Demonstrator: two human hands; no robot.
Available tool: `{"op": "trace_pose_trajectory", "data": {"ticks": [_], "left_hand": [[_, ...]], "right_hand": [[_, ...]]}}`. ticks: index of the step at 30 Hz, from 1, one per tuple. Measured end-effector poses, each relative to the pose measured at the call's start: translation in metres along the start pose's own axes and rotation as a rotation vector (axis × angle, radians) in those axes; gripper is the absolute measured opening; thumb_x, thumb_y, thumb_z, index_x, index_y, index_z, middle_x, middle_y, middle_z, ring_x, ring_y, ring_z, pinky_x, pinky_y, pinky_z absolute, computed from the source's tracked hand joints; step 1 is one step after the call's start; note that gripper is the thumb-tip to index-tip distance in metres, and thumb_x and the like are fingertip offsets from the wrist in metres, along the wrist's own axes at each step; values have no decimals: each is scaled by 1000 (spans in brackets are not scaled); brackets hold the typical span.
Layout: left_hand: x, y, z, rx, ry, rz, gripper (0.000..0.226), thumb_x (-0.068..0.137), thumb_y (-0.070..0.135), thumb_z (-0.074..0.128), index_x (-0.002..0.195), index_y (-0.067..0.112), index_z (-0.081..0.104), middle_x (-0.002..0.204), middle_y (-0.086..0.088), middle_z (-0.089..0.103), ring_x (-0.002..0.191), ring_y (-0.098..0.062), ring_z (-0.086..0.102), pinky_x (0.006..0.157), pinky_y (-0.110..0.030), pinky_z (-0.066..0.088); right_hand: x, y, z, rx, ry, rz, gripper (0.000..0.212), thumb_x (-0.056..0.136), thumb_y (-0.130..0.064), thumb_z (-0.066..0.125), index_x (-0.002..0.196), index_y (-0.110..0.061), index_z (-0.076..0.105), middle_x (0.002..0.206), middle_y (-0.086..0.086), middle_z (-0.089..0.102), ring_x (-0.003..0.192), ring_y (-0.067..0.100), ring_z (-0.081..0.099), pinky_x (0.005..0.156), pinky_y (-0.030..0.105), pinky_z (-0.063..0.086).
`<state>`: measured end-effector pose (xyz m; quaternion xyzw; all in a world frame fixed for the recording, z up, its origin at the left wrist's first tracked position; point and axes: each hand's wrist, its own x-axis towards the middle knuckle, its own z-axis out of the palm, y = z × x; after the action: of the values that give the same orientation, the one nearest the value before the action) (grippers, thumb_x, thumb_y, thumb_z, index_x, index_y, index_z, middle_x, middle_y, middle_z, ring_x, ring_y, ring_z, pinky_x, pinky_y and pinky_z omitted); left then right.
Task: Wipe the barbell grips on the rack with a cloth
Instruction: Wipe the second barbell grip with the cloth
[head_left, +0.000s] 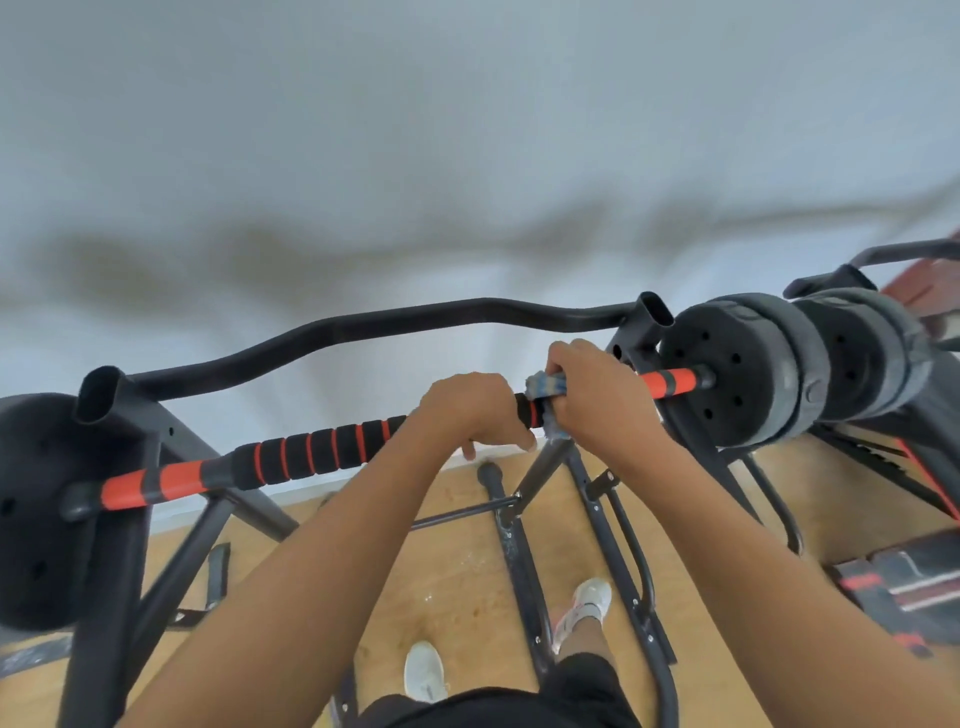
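Observation:
A barbell (306, 457) with black foam grips and orange bands lies across a black rack (114, 545), slanting up to the right. My right hand (597, 395) grips a blue and white cloth (545, 387) wrapped around the bar, just left of the right orange end. Close beside it, my left hand (467, 413) curls around the bar near its middle. The cloth's lower end hangs under my right hand. Black weight plates (737, 374) sit on the right end of the bar, and a plate (31, 509) sits on the left end.
A curved black crossbar (389, 319) of the rack runs behind the barbell, before a white wall. Below are the rack's legs, a wooden floor and my feet in white shoes (426, 673). Red and black gym gear (904, 587) lies at the right.

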<state>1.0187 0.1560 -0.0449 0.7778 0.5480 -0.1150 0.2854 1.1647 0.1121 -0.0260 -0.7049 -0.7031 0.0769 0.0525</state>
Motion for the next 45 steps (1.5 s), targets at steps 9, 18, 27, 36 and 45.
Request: {"op": "trace_pose_trajectory", "data": {"ticks": [9, 18, 27, 36, 45], "left_hand": [[-14, 4, 74, 360, 912, 86, 30, 83, 9, 71, 62, 18, 52, 51, 4, 31, 45, -16, 28, 49, -27, 25], [-50, 12, 60, 153, 596, 124, 42, 85, 42, 73, 113, 21, 50, 83, 5, 48, 62, -16, 48, 58, -31, 35], [-59, 2, 72, 231, 561, 22, 31, 81, 28, 70, 67, 21, 43, 55, 8, 41, 45, -16, 36, 51, -28, 23], [-50, -3, 104, 434, 1112, 130, 24, 86, 2, 68, 73, 18, 55, 61, 2, 42, 54, -17, 38, 55, -29, 36], [-52, 8, 50, 195, 320, 111, 22, 90, 39, 64, 92, 21, 50, 73, 5, 49, 64, -18, 54, 60, -31, 38]], "right_hand": [[8, -1, 5, -142, -25, -85, 28, 81, -12, 67, 90, -23, 43, 87, -4, 49, 74, 19, 56, 62, 30, 44], [-14, -1, 5, -103, -102, -57, 24, 86, -15, 65, 90, -22, 43, 93, 0, 55, 78, 22, 60, 74, 40, 57], [-32, 1, 3, -262, -159, -103, 27, 79, -12, 65, 95, -21, 45, 93, -5, 48, 71, 22, 59, 64, 38, 54], [-29, -1, -4, -124, -163, -37, 30, 78, -9, 67, 95, -25, 47, 91, -6, 52, 75, 19, 57, 67, 34, 50], [-22, 1, -8, -106, -220, -55, 27, 77, -4, 65, 94, -22, 55, 85, -5, 54, 77, 18, 58, 75, 40, 57]]}}
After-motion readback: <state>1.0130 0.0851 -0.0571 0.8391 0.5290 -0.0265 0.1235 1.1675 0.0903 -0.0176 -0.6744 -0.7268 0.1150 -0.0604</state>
